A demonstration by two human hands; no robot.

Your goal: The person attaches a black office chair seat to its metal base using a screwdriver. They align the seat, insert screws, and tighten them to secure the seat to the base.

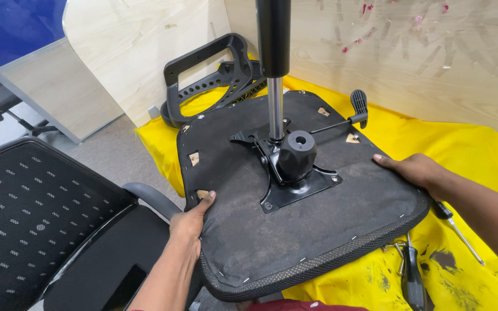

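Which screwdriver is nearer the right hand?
The slim screwdriver, running out from under the right hand at the seat's right edge. The black-handled screwdriver lies lower, nearer the bottom edge.

Pale plywood wall panel (422, 63) across the back, marked with strips of clear tape and small red flecks. A second, round-cornered plywood board (128, 52) leans beside it at left. Blue partition (12, 26) in the far left corner, above a light wood panel with a grey frame. Grey carpeted floor (116, 155). Yellow cloth (462, 144) spread over the floor, stained dark near the front. Assembled black mesh office chair (36, 219) at lower left. Even indoor light.
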